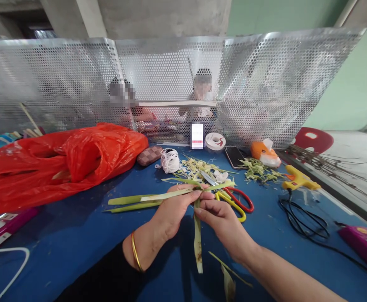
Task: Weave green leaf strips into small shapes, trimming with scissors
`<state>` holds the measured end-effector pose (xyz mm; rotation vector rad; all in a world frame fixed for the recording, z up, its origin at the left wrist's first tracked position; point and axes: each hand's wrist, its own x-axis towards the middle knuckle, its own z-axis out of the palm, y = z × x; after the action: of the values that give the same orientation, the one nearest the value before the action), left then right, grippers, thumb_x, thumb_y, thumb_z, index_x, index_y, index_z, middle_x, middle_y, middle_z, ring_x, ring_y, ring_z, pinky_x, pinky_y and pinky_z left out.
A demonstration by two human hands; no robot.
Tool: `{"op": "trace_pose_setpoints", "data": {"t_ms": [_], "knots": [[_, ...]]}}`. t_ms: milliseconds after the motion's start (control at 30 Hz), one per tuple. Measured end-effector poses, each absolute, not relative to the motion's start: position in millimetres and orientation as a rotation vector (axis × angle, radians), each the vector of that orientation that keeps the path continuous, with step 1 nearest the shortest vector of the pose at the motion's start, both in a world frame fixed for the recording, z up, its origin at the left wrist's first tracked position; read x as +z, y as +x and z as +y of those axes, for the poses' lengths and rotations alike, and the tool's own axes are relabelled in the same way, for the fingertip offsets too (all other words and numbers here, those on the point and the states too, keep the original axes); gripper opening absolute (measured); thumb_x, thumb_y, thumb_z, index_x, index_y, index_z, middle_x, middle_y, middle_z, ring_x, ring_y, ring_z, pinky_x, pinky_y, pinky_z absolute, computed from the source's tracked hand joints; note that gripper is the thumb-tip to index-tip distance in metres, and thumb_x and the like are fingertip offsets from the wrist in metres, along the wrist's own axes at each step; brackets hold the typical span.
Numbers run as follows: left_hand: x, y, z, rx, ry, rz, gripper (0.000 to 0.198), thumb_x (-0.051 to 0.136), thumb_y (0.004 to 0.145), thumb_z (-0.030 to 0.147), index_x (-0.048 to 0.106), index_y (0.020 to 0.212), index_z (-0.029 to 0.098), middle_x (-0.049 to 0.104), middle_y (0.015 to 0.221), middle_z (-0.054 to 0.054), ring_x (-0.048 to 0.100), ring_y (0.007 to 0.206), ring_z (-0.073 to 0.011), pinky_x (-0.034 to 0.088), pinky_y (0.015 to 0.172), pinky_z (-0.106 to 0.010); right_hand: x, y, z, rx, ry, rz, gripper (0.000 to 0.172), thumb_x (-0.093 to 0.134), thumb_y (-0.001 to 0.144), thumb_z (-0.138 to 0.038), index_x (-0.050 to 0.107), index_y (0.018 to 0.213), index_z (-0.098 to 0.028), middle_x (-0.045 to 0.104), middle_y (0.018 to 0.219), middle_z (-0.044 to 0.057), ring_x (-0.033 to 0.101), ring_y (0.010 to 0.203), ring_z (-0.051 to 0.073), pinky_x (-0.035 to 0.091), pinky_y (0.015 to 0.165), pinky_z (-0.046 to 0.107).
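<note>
My left hand [174,209] pinches the crossing point of several long green leaf strips [145,198] above the blue table [76,235]. Those strips run out to the left and a short end points right. My right hand [218,219] is closed on one strip [197,239] that hangs straight down from the crossing. A gold bangle [135,252] circles my left wrist. Red and yellow handled scissors [234,200] lie just behind my right hand.
A big red plastic bag [54,161] fills the left. White string [170,160], leaf scraps [259,170], tape roll [215,141], phone [234,157], yellow glue gun [297,179] with black cord [306,222], and a pink tool [363,243] lie around. Two people sit behind the perforated metal screen [265,84].
</note>
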<state>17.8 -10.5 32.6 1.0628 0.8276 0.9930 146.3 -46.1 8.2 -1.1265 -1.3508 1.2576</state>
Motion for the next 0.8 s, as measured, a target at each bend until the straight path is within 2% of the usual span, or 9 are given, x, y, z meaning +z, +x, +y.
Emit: {"op": "trace_pose_setpoints", "data": {"t_ms": [300, 433, 533, 600, 667, 733, 800], "knots": [[29, 18, -7, 0.993, 1.096, 0.82, 0.018, 0.067, 0.078, 0.025, 0.071, 0.088, 0.012, 0.074, 0.082, -0.008, 0.067, 0.085, -0.0201, 0.047, 0.085, -0.029, 4, 145, -42, 1.072, -1.145, -1.526, 0.035, 0.057, 0.083, -0.036, 0.043, 0.056, -0.02, 0.038, 0.06, -0.004, 0.034, 0.059, 0.012, 0.027, 0.056, 0.027], [29, 15, -4, 0.978, 1.024, 0.833, 0.019, 0.068, 0.077, 0.027, 0.071, 0.087, 0.012, 0.071, 0.075, -0.006, 0.066, 0.074, -0.0166, 0.048, 0.074, -0.026, 6, 149, -46, 0.853, -1.231, -1.709, 0.033, 0.054, 0.087, -0.034, 0.048, 0.059, -0.02, 0.042, 0.057, -0.003, 0.036, 0.056, 0.012, 0.028, 0.054, 0.026], [36, 9, -2, 0.996, 1.01, 0.861, 0.018, 0.07, 0.075, 0.026, 0.07, 0.086, 0.012, 0.067, 0.071, -0.002, 0.06, 0.06, -0.0109, 0.047, 0.062, -0.022, 19, 161, -51, 0.532, -1.169, -1.857, 0.037, 0.054, 0.089, -0.031, 0.046, 0.055, -0.02, 0.04, 0.053, -0.004, 0.034, 0.05, 0.011, 0.027, 0.05, 0.026], [43, 4, -3, 0.95, 1.091, 0.875, 0.019, 0.068, 0.075, 0.027, 0.071, 0.087, 0.013, 0.063, 0.068, 0.0, 0.052, 0.05, -0.007, 0.041, 0.051, -0.019, 31, 172, -51, 0.311, -1.125, -1.798, 0.029, 0.055, 0.09, -0.028, 0.054, 0.062, -0.02, 0.047, 0.056, -0.002, 0.042, 0.053, 0.011, 0.033, 0.053, 0.026], [49, 1, -6, 0.792, 1.203, 0.879, 0.021, 0.065, 0.077, 0.029, 0.072, 0.09, 0.013, 0.061, 0.066, 0.0, 0.045, 0.045, -0.0054, 0.033, 0.042, -0.018, 40, 182, -46, 0.193, -1.147, -1.675, 0.015, 0.055, 0.09, -0.026, 0.064, 0.079, -0.02, 0.06, 0.072, 0.002, 0.054, 0.065, 0.014, 0.04, 0.062, 0.026], [53, 0, -11, 0.571, 1.29, 0.858, 0.024, 0.063, 0.078, 0.031, 0.073, 0.09, 0.012, 0.06, 0.065, -0.001, 0.043, 0.044, -0.0057, 0.028, 0.039, -0.019, 45, 188, -39, 0.266, -1.166, -1.644, 0.014, 0.058, 0.087, -0.028, 0.069, 0.09, -0.021, 0.064, 0.085, 0.006, 0.059, 0.078, 0.018, 0.044, 0.07, 0.029], [52, 2, -15, 0.398, 1.353, 0.8, 0.029, 0.06, 0.081, 0.037, 0.072, 0.088, 0.012, 0.061, 0.065, -0.002, 0.041, 0.044, -0.0057, 0.027, 0.04, -0.019, 44, 188, -33, 0.541, -1.155, -1.681, 0.016, 0.063, 0.083, -0.033, 0.071, 0.088, -0.02, 0.065, 0.086, 0.006, 0.062, 0.081, 0.02, 0.047, 0.072, 0.031]]}}
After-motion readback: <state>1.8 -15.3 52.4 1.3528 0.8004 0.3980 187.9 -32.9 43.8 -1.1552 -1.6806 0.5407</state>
